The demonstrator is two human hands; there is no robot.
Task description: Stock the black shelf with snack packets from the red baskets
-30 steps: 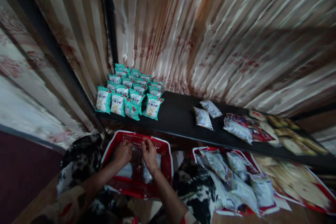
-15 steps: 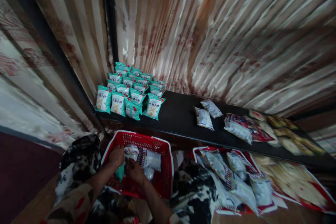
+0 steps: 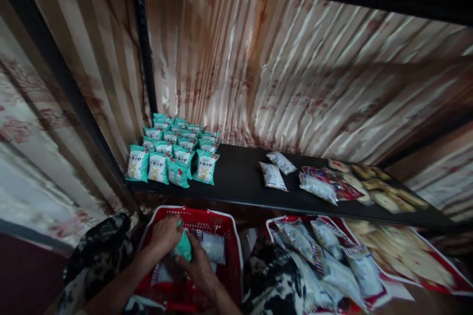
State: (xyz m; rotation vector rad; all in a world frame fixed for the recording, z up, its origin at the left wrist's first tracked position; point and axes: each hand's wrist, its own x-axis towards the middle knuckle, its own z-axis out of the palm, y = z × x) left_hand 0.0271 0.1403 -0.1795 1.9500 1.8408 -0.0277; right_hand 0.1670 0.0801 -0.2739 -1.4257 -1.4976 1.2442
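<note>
Both my hands are inside a red plastic basket (image 3: pixel 229 226) at the bottom of the view. My left hand (image 3: pixel 164 236) and my right hand (image 3: pixel 197 268) are closed together around a teal snack packet (image 3: pixel 184 247). White and clear packets (image 3: pixel 213 247) lie in the basket beside them. Above the basket runs a black shelf (image 3: pixel 240 179). At its left end stand rows of teal snack packets (image 3: pixel 173 155) like the one I hold.
Two small white packets (image 3: pixel 275 170) lie mid-shelf, with more mixed packets (image 3: pixel 332 184) to the right. Below on the right, a red-edged tray (image 3: pixel 369 300) holds several clear-wrapped packets. Striped panels back the shelf. A dark post (image 3: pixel 142 59) stands at the left.
The view tilted up, so shelf and basket sit lower in frame. My hands moved from rummaging among the basket's packets to closing together on a teal packet.
</note>
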